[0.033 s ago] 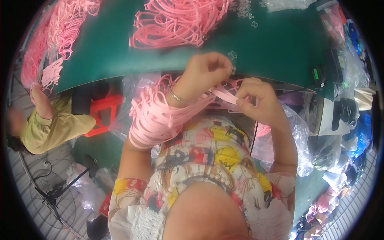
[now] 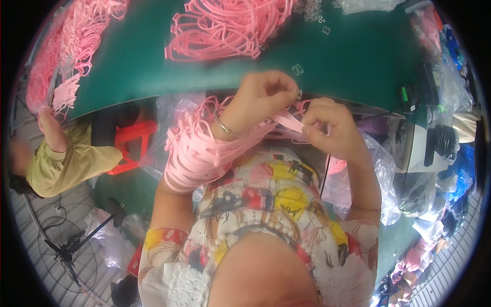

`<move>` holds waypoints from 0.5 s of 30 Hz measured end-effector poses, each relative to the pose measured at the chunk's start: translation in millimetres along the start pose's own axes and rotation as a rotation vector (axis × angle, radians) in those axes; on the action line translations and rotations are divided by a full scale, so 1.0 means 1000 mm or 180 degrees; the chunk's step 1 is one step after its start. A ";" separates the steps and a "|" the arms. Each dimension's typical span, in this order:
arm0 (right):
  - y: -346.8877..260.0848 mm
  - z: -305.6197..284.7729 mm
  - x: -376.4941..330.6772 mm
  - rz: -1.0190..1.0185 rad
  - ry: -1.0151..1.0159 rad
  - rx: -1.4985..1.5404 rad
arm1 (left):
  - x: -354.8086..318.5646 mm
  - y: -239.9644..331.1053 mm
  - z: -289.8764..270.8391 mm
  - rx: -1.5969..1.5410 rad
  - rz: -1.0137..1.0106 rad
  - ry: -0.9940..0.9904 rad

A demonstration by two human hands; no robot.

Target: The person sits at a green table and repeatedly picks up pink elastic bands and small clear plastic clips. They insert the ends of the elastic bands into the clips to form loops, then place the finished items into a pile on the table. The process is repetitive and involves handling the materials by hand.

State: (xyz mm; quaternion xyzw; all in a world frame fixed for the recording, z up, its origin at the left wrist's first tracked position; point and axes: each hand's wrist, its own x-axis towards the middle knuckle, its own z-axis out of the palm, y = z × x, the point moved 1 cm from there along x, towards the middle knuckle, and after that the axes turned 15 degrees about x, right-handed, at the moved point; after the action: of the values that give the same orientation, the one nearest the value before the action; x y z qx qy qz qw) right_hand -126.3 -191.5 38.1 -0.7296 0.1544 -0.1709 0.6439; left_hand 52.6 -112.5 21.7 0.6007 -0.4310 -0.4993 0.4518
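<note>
My left hand (image 2: 261,100) is closed in a pinch, with a small clear plastic clip (image 2: 299,94) at its fingertips by the table edge. Many pink straps (image 2: 199,151) are looped around my left forearm, below a bracelet at the wrist. Close by, my right hand (image 2: 330,128) pinches a flat pink strap (image 2: 289,122) between thumb and fingers. This strap stretches toward the bundle on my left arm. Another clear clip (image 2: 297,69) lies on the green table (image 2: 358,66), just beyond my left fingertips.
A heap of pink straps (image 2: 225,30) and scattered clear clips (image 2: 312,10) lie farther back on the table. At left, a person in a yellow-green top (image 2: 71,163) works beside more pink straps (image 2: 87,36). A red stool (image 2: 133,146) and a fan (image 2: 66,250) stand there; plastic bags (image 2: 381,179) hang at right.
My left hand has shifted slightly down toward the right hand, bringing the clear clip off the table's edge. The right hand stays nearly still, holding the strap.
</note>
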 end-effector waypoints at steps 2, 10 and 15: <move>-0.002 0.000 0.003 -0.0111 -0.0094 -0.0109 | -0.013 -0.003 0.006 -0.0286 0.0130 -0.0179; -0.005 0.005 0.001 -0.0146 -0.0180 -0.0343 | -0.032 0.010 -0.002 0.0831 0.0367 -0.0364; -0.001 0.008 0.001 -0.0140 -0.0212 -0.0224 | -0.041 0.014 -0.003 0.1209 0.0574 -0.0227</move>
State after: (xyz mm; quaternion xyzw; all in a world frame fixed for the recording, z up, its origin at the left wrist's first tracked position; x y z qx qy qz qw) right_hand -121.6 -185.0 38.8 -0.7603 0.1227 -0.1551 0.6187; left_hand 49.0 -75.4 44.3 0.6160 -0.5850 -0.3876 0.3578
